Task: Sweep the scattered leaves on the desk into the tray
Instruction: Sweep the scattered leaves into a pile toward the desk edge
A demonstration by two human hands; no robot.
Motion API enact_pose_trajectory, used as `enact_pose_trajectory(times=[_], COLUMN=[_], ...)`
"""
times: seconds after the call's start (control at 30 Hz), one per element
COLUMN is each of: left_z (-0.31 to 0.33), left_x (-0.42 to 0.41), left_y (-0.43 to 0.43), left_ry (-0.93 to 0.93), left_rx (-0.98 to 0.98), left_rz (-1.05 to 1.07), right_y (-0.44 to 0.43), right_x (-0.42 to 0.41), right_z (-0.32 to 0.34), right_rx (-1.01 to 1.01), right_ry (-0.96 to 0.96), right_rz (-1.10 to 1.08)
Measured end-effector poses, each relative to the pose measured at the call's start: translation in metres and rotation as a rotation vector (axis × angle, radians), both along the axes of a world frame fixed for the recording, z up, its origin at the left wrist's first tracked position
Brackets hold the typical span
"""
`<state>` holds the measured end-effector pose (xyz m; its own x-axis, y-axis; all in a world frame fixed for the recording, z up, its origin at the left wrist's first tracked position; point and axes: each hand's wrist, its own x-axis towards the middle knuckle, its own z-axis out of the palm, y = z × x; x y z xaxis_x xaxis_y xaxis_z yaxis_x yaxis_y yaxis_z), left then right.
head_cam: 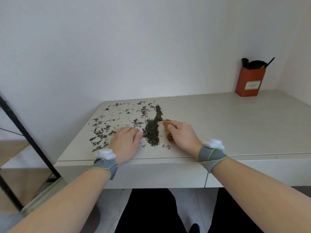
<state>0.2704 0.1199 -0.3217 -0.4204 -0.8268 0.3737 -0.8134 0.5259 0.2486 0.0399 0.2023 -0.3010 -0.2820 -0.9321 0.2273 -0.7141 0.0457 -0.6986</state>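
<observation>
Pale desk [235,125] vs white wall, orange box [249,81] w/ black brushes at far right. Loose leaves [104,128] strewn over left part, dense ridge of leaves [152,130] heaped mid-desk. Left hand [125,143] flat, palm down, fingers relaxed, just left of ridge; right hand [182,135] curled round brown wooden piece [169,136] just right of it.
</observation>
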Motion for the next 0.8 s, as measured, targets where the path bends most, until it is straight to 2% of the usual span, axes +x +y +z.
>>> enact_pose_trajectory(times=[0.1,0.2,0.33,0.43,0.57,0.8], left_z=[0.0,0.0,0.0,-0.001,0.0,-0.001], left_x=[-0.001,0.0,-0.001,0.0,0.0,-0.001], left_y=[0.0,0.0,0.0,-0.001,-0.002,-0.002], left_ry=[0.003,0.001,-0.01,-0.019,-0.013,0.015], left_rx=[0.007,0.001,0.004,0.004,0.016,-0.013], left_rz=[-0.005,-0.005,-0.001,-0.003,-0.003,-0.001], right_y=[0.013,0.03,0.046,0.049,0.036,0.006], right_x=[-0.022,-0.033,-0.019,0.006,0.042,0.075], right_z=[-0.002,-0.006,-0.014,-0.015,-0.015,-0.013], right_rx=[0.001,0.021,0.034,-0.004,-0.029,-0.013], right_ry=[0.016,0.113,0.431,0.579,0.638,0.616], right_rz=[-0.032,-0.067,-0.077,-0.039,0.006,-0.002])
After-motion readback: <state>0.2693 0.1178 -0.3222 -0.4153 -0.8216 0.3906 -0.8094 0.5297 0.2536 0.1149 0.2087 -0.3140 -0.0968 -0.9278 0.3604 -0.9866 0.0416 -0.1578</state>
